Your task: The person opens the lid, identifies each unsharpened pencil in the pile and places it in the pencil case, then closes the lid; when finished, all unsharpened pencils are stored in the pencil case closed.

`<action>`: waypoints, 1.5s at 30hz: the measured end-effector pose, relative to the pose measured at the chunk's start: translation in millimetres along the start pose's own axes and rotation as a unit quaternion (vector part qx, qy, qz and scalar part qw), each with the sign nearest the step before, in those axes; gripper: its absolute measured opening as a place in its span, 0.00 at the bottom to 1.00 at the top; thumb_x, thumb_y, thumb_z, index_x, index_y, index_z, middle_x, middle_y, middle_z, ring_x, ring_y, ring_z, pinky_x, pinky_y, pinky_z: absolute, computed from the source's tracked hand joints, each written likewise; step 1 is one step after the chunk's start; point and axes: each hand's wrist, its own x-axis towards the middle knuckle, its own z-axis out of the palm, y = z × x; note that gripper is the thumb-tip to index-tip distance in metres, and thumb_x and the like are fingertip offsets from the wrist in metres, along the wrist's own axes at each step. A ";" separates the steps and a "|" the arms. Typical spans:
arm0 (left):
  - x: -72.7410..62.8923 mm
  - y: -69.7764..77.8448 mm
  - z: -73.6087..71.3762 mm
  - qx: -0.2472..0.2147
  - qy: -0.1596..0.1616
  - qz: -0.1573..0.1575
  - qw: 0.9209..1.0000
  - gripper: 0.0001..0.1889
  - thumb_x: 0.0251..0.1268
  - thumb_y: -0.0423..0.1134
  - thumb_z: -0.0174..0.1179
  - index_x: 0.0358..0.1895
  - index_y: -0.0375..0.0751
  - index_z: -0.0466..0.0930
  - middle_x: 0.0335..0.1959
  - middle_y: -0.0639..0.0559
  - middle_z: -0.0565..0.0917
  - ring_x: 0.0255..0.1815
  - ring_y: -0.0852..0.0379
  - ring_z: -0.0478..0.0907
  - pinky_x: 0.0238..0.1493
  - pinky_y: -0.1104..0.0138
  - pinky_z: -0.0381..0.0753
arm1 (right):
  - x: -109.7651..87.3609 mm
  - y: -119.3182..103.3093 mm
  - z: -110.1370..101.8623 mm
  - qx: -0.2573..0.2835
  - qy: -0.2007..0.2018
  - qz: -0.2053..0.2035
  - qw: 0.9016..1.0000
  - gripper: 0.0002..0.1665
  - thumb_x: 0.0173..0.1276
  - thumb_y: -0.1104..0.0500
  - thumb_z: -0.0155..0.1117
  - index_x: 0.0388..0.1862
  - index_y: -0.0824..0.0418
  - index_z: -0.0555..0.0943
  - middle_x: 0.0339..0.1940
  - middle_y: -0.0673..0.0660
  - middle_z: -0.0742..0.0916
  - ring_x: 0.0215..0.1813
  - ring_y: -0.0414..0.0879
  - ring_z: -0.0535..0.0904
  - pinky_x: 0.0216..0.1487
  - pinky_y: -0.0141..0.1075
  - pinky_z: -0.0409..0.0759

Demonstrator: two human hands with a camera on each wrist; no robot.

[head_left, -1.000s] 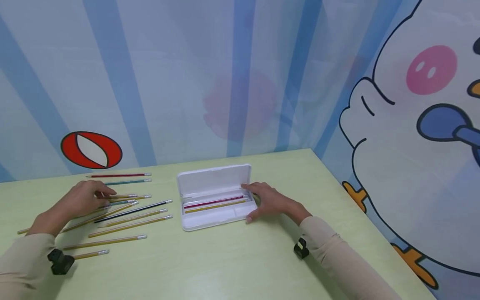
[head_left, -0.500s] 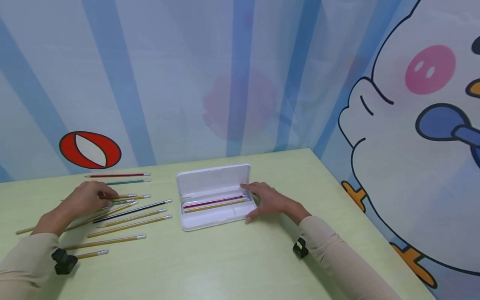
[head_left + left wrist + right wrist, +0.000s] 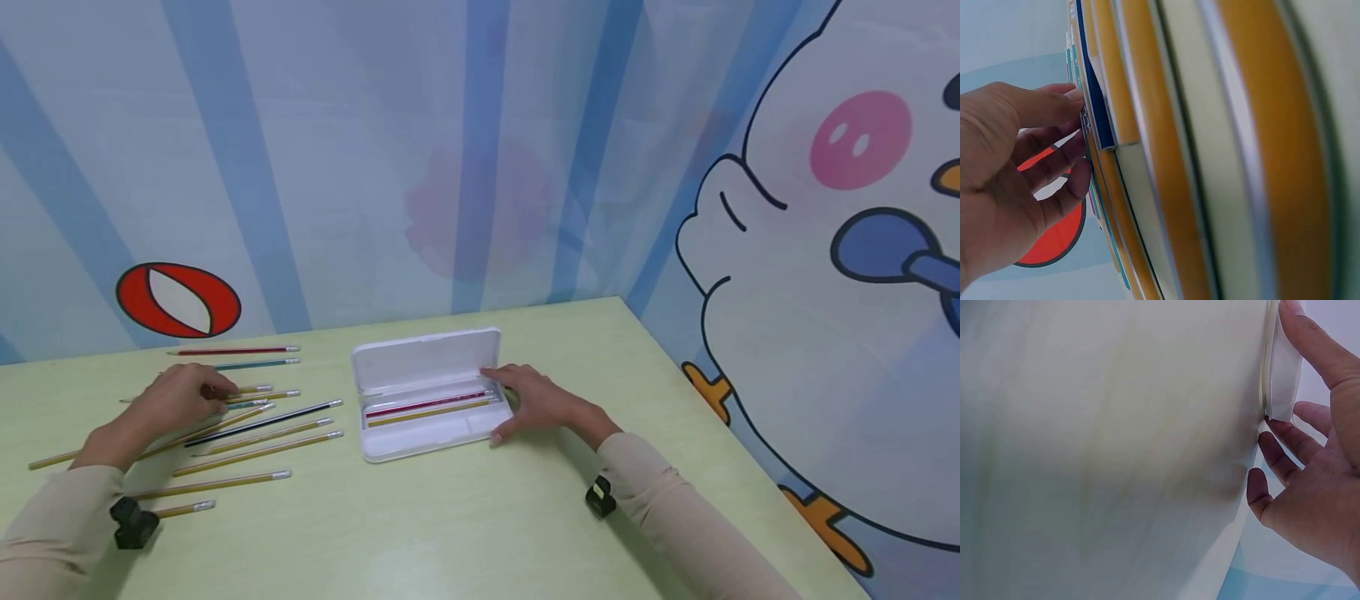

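Note:
My left hand (image 3: 174, 402) is over the group of pencils at the left, its thumb and fingertips meeting at a pencil; which one is partly hidden. In the left wrist view the thumb (image 3: 1060, 106) lies against the pencils' edge. Near these fingertips are a teal pencil (image 3: 247, 404) and yellow pencils (image 3: 285, 394) with white erasers. My right hand (image 3: 543, 400) holds the right end of an open white pencil case (image 3: 427, 446), thumb at the front and fingers by the raised lid (image 3: 427, 358). Inside lie a red pencil (image 3: 427, 405) and a yellow pencil (image 3: 429, 413).
A black pencil (image 3: 262, 423) and several yellow pencils (image 3: 258, 452) lie spread in front of the left hand. Behind it are a red pencil (image 3: 232, 351) and another teal pencil (image 3: 258, 363). A printed curtain (image 3: 360, 167) stands behind the table (image 3: 480, 525).
My left hand has shifted slightly to the right over the pencils, uncovering a pencil tip behind the wrist. The right hand and the pencil case have stayed where they were.

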 end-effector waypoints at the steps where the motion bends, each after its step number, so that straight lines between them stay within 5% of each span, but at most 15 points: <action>1: 0.2 0.1 0.2 -0.001 -0.001 0.001 1.000 0.14 0.56 0.25 0.67 0.48 0.25 0.85 0.42 0.33 0.87 0.43 0.38 0.82 0.48 0.46 0.81 | 0.0 0.0 0.1 0.000 0.000 0.000 1.000 0.62 0.50 0.46 0.83 0.80 0.56 0.60 0.75 0.61 0.71 0.73 0.58 0.64 0.71 0.56 0.67; 37: 6.9 2.3 3.9 0.001 -0.008 0.003 1.000 0.15 0.56 0.20 0.65 0.48 0.26 0.85 0.45 0.31 0.85 0.50 0.32 0.77 0.53 0.41 0.78 | 0.9 0.9 0.6 -0.004 -0.005 0.015 1.000 0.62 0.50 0.44 0.82 0.80 0.53 0.59 0.76 0.60 0.69 0.74 0.57 0.63 0.72 0.56 0.66; 45: 6.2 2.3 2.2 0.006 -0.005 0.004 1.000 0.14 0.56 0.22 0.66 0.47 0.26 0.85 0.41 0.34 0.85 0.44 0.39 0.80 0.49 0.46 0.82 | 0.5 -0.3 0.8 -0.003 -0.002 0.010 1.000 0.62 0.50 0.44 0.82 0.80 0.53 0.59 0.76 0.61 0.69 0.74 0.58 0.63 0.73 0.56 0.65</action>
